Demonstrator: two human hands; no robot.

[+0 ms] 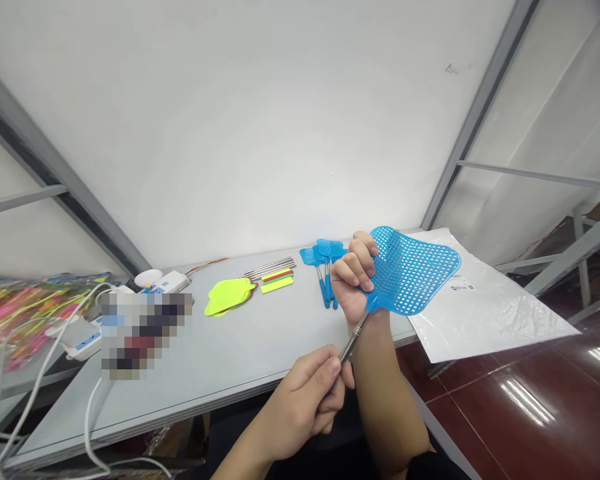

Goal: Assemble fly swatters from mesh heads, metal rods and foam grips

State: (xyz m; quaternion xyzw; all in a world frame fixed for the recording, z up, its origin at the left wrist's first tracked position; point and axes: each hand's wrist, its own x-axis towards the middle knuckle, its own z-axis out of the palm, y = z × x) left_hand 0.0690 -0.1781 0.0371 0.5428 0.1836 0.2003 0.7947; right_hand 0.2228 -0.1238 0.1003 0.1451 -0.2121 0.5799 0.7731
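A blue fly swatter (415,270) is held up above the front edge of the table, its perforated head tilted to the right. My left hand (313,393) is closed around the lower metal shaft (356,333); any handle below is hidden in the fist. My right hand (356,273) has its fingers curled at the left edge of the blue head, near its neck, and is closed on it. Behind the right hand, several smaller-looking blue fly swatters (325,257) lie on the table with their handles towards me.
Yellow swatter heads (229,296) lie stacked left of centre, beside metal rods (270,267) and coloured handle tubes (277,283). Power strips (167,283) with white cables sit at the left, near bagged colourful items (35,313). A white plastic sheet (485,313) overhangs the table's right end.
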